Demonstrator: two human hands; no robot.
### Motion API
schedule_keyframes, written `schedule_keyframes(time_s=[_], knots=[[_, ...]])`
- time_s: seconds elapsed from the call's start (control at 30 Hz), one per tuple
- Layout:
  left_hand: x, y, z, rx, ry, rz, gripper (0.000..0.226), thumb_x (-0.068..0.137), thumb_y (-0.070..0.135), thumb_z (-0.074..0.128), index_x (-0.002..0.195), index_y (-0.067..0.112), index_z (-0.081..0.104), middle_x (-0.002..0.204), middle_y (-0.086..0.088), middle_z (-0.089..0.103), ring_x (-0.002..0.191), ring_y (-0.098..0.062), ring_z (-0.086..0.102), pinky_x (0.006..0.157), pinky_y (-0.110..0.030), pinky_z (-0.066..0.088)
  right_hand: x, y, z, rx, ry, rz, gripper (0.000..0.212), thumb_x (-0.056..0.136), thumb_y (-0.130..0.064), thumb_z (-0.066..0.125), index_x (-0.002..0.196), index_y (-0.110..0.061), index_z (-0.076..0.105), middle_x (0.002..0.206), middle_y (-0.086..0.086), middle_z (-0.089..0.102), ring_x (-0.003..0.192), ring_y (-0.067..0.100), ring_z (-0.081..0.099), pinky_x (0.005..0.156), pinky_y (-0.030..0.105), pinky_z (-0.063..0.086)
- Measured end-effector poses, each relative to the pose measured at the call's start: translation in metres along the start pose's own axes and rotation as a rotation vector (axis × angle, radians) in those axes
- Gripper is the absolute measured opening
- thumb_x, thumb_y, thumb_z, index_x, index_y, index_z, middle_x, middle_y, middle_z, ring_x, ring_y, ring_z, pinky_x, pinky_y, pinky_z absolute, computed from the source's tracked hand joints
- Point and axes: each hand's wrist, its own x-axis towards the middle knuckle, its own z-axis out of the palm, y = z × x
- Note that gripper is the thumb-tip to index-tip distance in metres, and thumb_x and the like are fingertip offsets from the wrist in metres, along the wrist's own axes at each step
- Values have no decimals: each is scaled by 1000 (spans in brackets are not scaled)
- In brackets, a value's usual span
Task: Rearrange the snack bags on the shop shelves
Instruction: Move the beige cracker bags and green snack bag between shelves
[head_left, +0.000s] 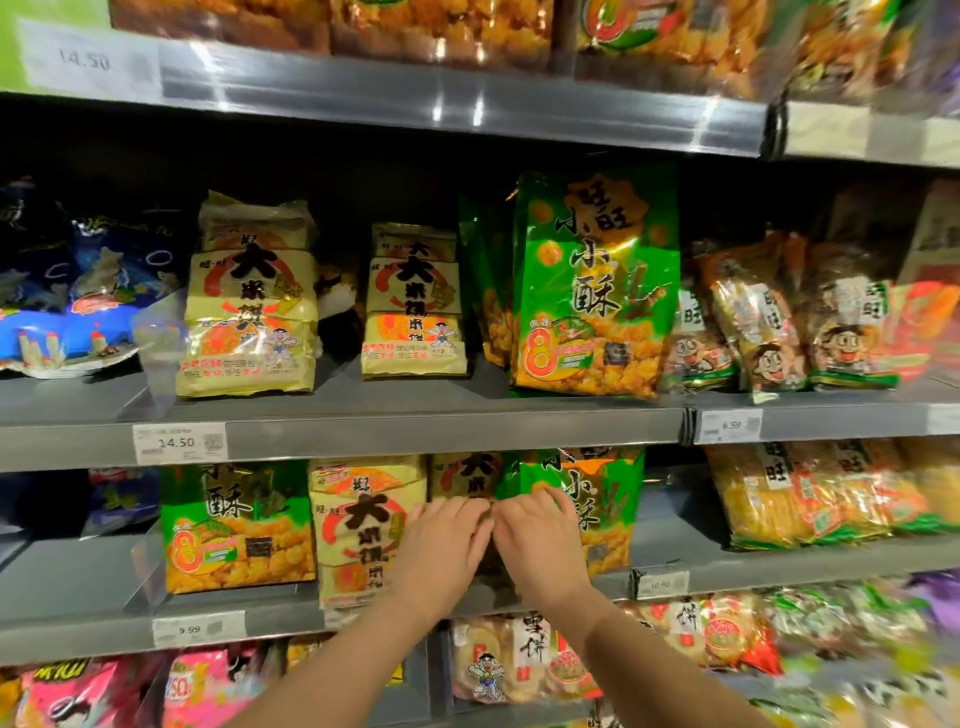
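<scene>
On the lower middle shelf, my left hand (447, 540) and my right hand (540, 540) are side by side, almost touching. Their fingers lie against a yellow rice-cracker bag (464, 475) that sits further back in the gap. Most of that bag is hidden behind my hands. The thumbs are hidden too, so any grip is unclear. A front yellow bag (363, 525) stands just left of my left hand. A green snack bag (597, 499) stands behind my right hand's fingers. Another green bag (239, 525) stands further left.
The shelf above holds two yellow bags (249, 296) (413, 301), a tall green bag (597, 280), blue bags (78, 291) on the left and orange packs (779, 322) on the right. Price rails (179, 442) front each shelf. The bottom shelf carries pink bags (78, 691) and rice-cracker packs (519, 654).
</scene>
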Motion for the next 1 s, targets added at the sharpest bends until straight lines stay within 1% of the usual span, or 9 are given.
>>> schedule_keyframes(time_s=[0.2, 0.33, 0.43, 0.53, 0.6, 0.7, 0.8, 0.9, 1.0], knots=[[28, 36, 29, -125, -139, -182, 42, 93, 51, 39, 121, 23, 53, 113, 5, 60, 105, -14, 56, 82, -28, 45, -6, 54, -15, 29, -9, 232, 29, 85, -38, 40, 78, -29, 66, 73, -12, 64, 70, 15, 61, 65, 32, 48], [41, 54, 44, -179, -165, -378, 35, 90, 50, 48, 104, 18, 49, 93, 5, 62, 84, -15, 61, 61, -26, 44, -12, 90, -15, 39, -118, 385, 37, 87, -47, 46, 107, -21, 63, 107, -1, 63, 100, 23, 58, 84, 38, 47], [43, 58, 49, -206, -138, -442, 20, 94, 35, 50, 86, 18, 43, 68, 8, 52, 63, -15, 51, 49, -27, 35, -17, 110, -12, 158, -221, 557, 63, 84, -51, 58, 132, -13, 46, 131, 6, 49, 120, 26, 46, 99, 38, 40], [39, 58, 49, -330, -127, -480, 20, 93, 27, 53, 79, 16, 45, 64, 9, 46, 59, -11, 47, 48, -24, 29, -20, 118, -14, 455, -233, 652, 70, 75, -48, 70, 132, -20, 40, 124, -2, 55, 117, 18, 51, 97, 34, 44], [35, 60, 46, -422, -118, -489, 17, 92, 23, 55, 80, 15, 45, 81, 9, 45, 72, -13, 48, 59, -23, 31, -20, 115, -16, 671, -273, 716, 67, 72, -41, 76, 127, -28, 40, 114, -10, 59, 111, 13, 56, 90, 31, 46], [33, 64, 38, -579, -111, -521, 13, 93, 18, 53, 83, 12, 46, 105, 3, 43, 90, -16, 48, 76, -24, 35, -19, 112, -10, 627, -258, 748, 93, 60, -63, 73, 135, -24, 34, 127, -4, 51, 121, 17, 49, 99, 41, 44], [32, 62, 21, -709, -133, -495, 15, 94, 18, 48, 84, 7, 49, 90, -8, 58, 82, -29, 56, 70, -43, 47, -20, 109, -3, 696, -277, 802, 118, 45, -82, 65, 140, -26, 25, 134, -2, 48, 125, 19, 47, 101, 47, 43], [25, 57, 3, -804, -131, -504, 15, 95, 15, 47, 88, 3, 51, 86, -11, 63, 74, -26, 59, 62, -36, 48, -21, 101, -7, 838, -276, 805, 117, 43, -79, 71, 139, -32, 23, 130, -7, 53, 119, 15, 53, 99, 47, 45], [12, 55, -7, -814, -110, -516, 21, 95, 14, 48, 76, 8, 42, 70, -12, 51, 61, -18, 44, 56, -33, 35, -26, 88, -18, 934, -250, 788, 103, 47, -68, 77, 133, -37, 30, 127, -5, 53, 115, 12, 56, 98, 46, 47]])
